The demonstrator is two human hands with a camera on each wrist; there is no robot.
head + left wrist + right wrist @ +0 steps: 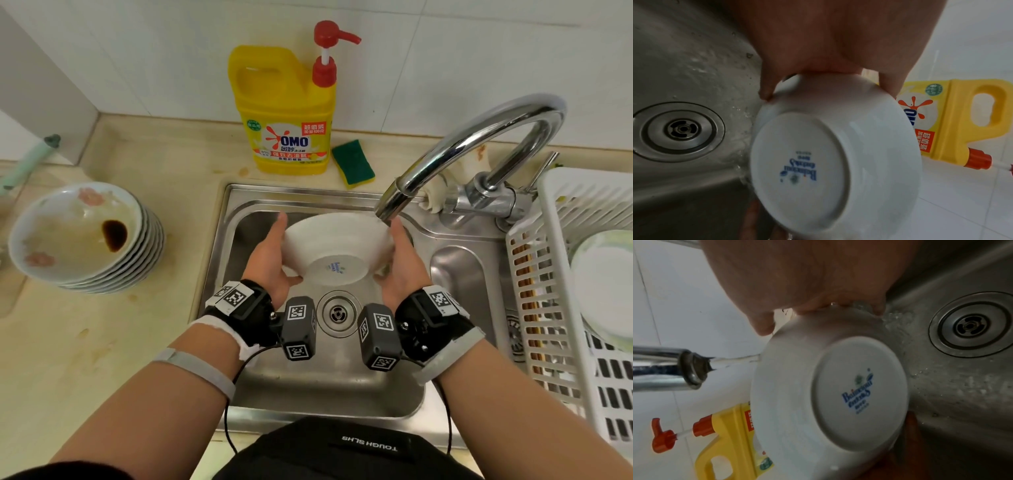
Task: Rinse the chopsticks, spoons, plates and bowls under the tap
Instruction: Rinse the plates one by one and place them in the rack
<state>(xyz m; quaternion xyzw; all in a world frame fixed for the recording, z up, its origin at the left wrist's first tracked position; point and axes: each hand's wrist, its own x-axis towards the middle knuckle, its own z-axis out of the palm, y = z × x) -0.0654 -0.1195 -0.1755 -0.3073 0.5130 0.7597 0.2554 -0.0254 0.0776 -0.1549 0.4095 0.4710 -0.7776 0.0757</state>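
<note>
At frame centre we hold the bowl [337,251] tilted over the sink [236,202], left hand [270,260] and right hand [399,265] gripping its rim, tap [387,209] water hitting it.

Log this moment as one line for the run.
step: rinsing white bowl | held: left hand + right hand, base toward camera | tap: running | stack of dirty plates: waiting on counter
</note>
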